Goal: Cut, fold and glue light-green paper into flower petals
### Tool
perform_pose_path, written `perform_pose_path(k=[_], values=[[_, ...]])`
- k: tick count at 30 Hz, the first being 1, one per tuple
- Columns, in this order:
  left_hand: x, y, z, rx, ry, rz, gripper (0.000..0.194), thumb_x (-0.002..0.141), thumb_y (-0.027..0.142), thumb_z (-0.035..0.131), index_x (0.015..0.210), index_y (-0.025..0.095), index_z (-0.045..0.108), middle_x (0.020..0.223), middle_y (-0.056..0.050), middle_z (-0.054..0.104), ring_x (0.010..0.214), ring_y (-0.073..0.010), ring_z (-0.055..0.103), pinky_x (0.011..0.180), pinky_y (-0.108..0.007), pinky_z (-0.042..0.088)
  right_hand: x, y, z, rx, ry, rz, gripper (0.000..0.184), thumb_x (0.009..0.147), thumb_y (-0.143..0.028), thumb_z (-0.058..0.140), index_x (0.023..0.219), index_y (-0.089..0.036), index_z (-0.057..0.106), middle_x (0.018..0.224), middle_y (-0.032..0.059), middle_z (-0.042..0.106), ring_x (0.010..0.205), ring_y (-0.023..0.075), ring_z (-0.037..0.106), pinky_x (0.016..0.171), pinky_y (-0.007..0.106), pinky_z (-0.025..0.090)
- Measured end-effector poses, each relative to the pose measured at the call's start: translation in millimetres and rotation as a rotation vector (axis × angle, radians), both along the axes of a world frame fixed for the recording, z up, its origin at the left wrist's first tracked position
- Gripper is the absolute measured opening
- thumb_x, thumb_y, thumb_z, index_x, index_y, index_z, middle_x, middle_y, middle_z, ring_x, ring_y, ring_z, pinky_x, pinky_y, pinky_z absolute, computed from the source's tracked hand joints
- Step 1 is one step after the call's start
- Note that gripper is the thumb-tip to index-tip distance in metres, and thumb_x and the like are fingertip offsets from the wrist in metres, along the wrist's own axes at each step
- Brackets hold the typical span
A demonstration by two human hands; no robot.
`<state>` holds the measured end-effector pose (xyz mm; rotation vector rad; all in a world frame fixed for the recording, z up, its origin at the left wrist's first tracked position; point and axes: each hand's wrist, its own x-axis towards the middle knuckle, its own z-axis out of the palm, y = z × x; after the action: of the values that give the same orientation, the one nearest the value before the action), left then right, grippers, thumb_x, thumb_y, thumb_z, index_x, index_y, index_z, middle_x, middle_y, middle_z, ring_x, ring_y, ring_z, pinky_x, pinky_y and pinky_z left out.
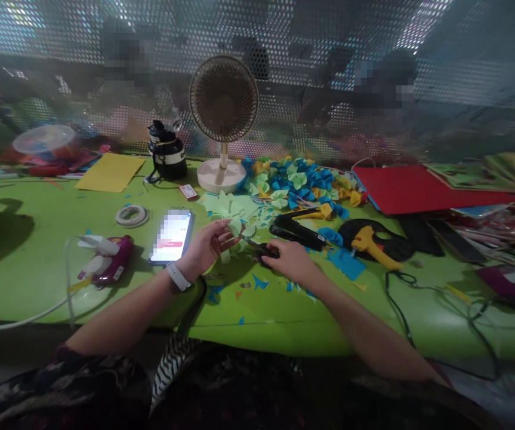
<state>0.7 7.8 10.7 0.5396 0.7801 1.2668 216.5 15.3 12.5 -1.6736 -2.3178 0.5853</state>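
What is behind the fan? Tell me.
Behind the fan, a perforated screen shows around its head. Whatever lies directly behind the head and the base is covered, so I cannot tell what is there.

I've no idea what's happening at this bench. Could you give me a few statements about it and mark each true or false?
1. The right hand holds black-handled scissors. True.
2. The fan stands to the left of the black bottle. False: it stands to the right.
3. The left hand holds a piece of pale green paper. True.
4. The glue gun is bright red. False: it is yellow.
5. The roll of tape lies to the left of the phone. True.
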Motion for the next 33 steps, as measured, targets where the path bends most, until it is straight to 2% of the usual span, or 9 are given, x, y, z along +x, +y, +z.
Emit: perform_pose_path(k=[5,10,14,18,21,23,28,31,33], values=[[0.0,-0.7,0.5,0.058,0.023,-0.077,0.025,0.069,0.006,0.053,0.091,0.012,0.065,0.095,-0.008,0.074,0.095,-0.0171,0.069,0.091,-0.031,0.052,-2.7,0.2,-2.5,0.129,-0.138,0.029,0.024,0.078,-0.040,0.064,0.089,-0.020,0.070,0.098,0.0076,0.066,0.083,0.0199,0.062,0.063,0.025,0.038],[2.7,-3.2,-1.9,0.105,0.083,-0.084,0.035,0.070,-0.002,0.056,0.101,0.012,0.064,0.112,-0.012,0.069,0.113,-0.0215,0.062,0.088,-0.026,0.050,-5.0,5.2,-0.8,0.061,-0.203,-0.036,0.022,0.078,-0.039,0.065,0.089,-0.020,0.070,0.080,0.0056,0.069,0.075,0.0204,0.062,0.058,0.026,0.035],[5.5,-5.9,-4.2,0.180,0.069,-0.103,0.050,0.074,-0.001,0.061,0.119,0.020,0.058,0.129,-0.008,0.061,0.128,-0.0200,0.051,0.087,-0.021,0.047,-4.1,8.0,4.0,0.013,-0.186,-0.098,0.023,0.079,-0.037,0.064,0.095,-0.021,0.069,0.077,0.0038,0.071,0.072,0.0191,0.063,0.056,0.025,0.034],[7.2,-7.8,-5.3,0.240,0.061,-0.115,0.060,0.077,0.001,0.062,0.130,0.027,0.050,0.137,-0.005,0.055,0.134,-0.0193,0.042,0.097,-0.024,0.042,-1.3,6.9,5.8,0.029,-0.216,-0.030,0.023,0.080,-0.036,0.065,0.097,-0.021,0.067,0.082,0.0028,0.072,0.076,0.0187,0.065,0.057,0.025,0.034],[8.6,-9.6,-6.1,0.247,0.050,-0.121,0.068,0.077,0.001,0.063,0.136,0.029,0.044,0.136,-0.006,0.056,0.134,-0.0198,0.043,0.100,-0.025,0.040,-0.1,6.3,6.1,0.067,-0.303,-0.026,0.025,0.079,-0.038,0.066,0.096,-0.020,0.068,0.085,0.0057,0.072,0.080,0.0217,0.065,0.057,0.025,0.034],[9.6,-10.7,-6.4,0.242,0.049,-0.121,0.071,0.076,0.001,0.064,0.137,0.029,0.042,0.135,-0.007,0.057,0.133,-0.0205,0.044,0.099,-0.025,0.040,1.8,6.8,7.8,0.020,-0.295,-0.016,0.024,0.079,-0.037,0.066,0.096,-0.020,0.068,0.084,0.0055,0.072,0.078,0.0212,0.065,0.057,0.025,0.033],[11.9,-13.0,-4.2,0.238,0.076,-0.121,0.076,0.076,0.006,0.068,0.140,0.032,0.038,0.131,-0.005,0.060,0.133,-0.0209,0.044,0.103,-0.029,0.039,7.5,3.1,16.3,-0.038,-0.098,0.051,0.018,0.081,-0.030,0.064,0.096,-0.021,0.069,0.075,0.0018,0.069,0.070,0.0172,0.062,0.057,0.024,0.035],[15.4,-17.2,-1.1,0.223,0.078,-0.114,0.080,0.074,0.006,0.071,0.141,0.032,0.037,0.127,-0.004,0.063,0.133,-0.0199,0.045,0.107,-0.030,0.037,0.2,-7.8,15.7,-0.126,0.237,0.032,0.024,0.084,-0.036,0.060,0.098,-0.018,0.068,0.073,0.0018,0.066,0.063,0.0142,0.058,0.056,0.024,0.039],[18.6,-21.8,0.7,0.222,0.079,-0.130,0.080,0.073,0.008,0.072,0.141,0.032,0.038,0.127,-0.006,0.063,0.133,-0.0210,0.044,0.107,-0.032,0.037,-9.0,-16.3,10.5,-0.259,0.500,0.113,0.034,0.083,-0.045,0.060,0.102,-0.017,0.064,0.075,0.0015,0.064,0.061,0.0128,0.056,0.054,0.024,0.042]])
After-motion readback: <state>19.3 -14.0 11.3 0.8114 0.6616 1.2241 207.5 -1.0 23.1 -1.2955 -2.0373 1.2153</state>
